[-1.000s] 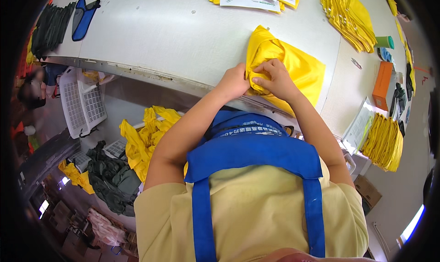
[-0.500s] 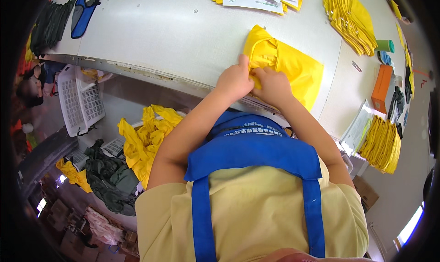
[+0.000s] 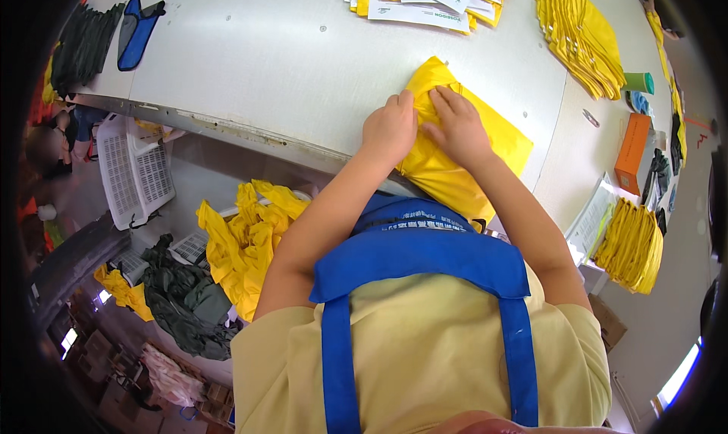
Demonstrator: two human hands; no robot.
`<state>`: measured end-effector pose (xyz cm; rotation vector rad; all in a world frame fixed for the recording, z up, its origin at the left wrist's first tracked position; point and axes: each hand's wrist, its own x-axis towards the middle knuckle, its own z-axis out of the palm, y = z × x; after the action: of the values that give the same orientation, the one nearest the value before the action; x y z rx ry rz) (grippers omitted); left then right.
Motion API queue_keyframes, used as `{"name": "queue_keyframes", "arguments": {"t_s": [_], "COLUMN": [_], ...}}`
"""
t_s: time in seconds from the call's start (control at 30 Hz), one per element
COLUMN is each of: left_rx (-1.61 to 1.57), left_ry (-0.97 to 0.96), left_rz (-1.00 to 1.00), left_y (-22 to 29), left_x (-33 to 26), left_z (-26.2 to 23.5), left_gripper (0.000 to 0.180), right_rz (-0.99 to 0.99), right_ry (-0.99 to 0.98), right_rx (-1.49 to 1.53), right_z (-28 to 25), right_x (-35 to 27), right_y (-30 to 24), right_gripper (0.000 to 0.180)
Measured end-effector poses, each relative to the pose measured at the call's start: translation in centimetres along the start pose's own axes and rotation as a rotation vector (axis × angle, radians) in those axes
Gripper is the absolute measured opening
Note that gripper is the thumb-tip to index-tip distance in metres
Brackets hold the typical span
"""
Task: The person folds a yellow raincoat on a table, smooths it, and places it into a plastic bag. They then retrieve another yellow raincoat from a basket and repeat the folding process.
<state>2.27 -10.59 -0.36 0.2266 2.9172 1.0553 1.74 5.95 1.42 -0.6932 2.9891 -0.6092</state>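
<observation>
A smooth yellow fabric bag (image 3: 493, 142) lies at the table's front edge, its near part hanging over the edge toward my apron. My left hand (image 3: 390, 127) is closed on the bag's left side, fingers curled with the cloth pinched in them. My right hand (image 3: 458, 127) rests on top of the bag, its fingers stretched out and pressed on the cloth near the left hand. Folds in the fabric run between the two hands. The bag's opening is hidden under the hands.
The white table (image 3: 250, 62) holds stacked yellow pieces with white cards (image 3: 425, 13), a yellow pile (image 3: 580, 39), dark green pieces (image 3: 85, 43) and a blue pouch (image 3: 138, 39). An orange box (image 3: 632, 153) stands right. Crumpled yellow fabric (image 3: 250, 240) and white crates (image 3: 136, 168) are below left.
My right hand has come out of the bag's opening and now lies flat on top. The bag has turned and slid nearer, over the table edge. My left hand still grips its left side.
</observation>
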Motion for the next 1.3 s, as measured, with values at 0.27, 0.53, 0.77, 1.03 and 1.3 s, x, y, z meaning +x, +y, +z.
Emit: {"name": "queue_keyframes", "arguments": {"t_s": [0.27, 0.53, 0.77, 1.03, 1.3], "left_rx": [-0.122, -0.042, 0.007, -0.055, 0.138], "left_ry": [-0.082, -0.198, -0.371, -0.387, -0.476], "left_rz": [0.205, 0.133, 0.101, 0.158, 0.040], "left_y": [2.7, 2.2, 4.8, 5.0, 6.0], "left_x": [0.3, 1.9, 1.4, 2.1, 3.0], "left_z": [0.9, 2.7, 3.1, 5.6, 6.1], "left_gripper": [0.014, 0.011, 0.012, 0.012, 0.012], "right_rz": [0.067, 0.029, 0.153, 0.197, -0.333], "right_ry": [-0.327, -0.363, -0.126, 0.107, 0.091], "right_rx": [-0.204, 0.172, -0.087, 0.265, 0.184], "right_z": [3.0, 1.4, 1.3, 1.7, 1.5], "right_x": [-1.8, -0.7, -5.6, -6.8, -9.0], "right_y": [-0.7, 2.7, 1.6, 3.9, -0.8], "right_gripper": [0.061, 0.055, 0.077, 0.062, 0.019]}}
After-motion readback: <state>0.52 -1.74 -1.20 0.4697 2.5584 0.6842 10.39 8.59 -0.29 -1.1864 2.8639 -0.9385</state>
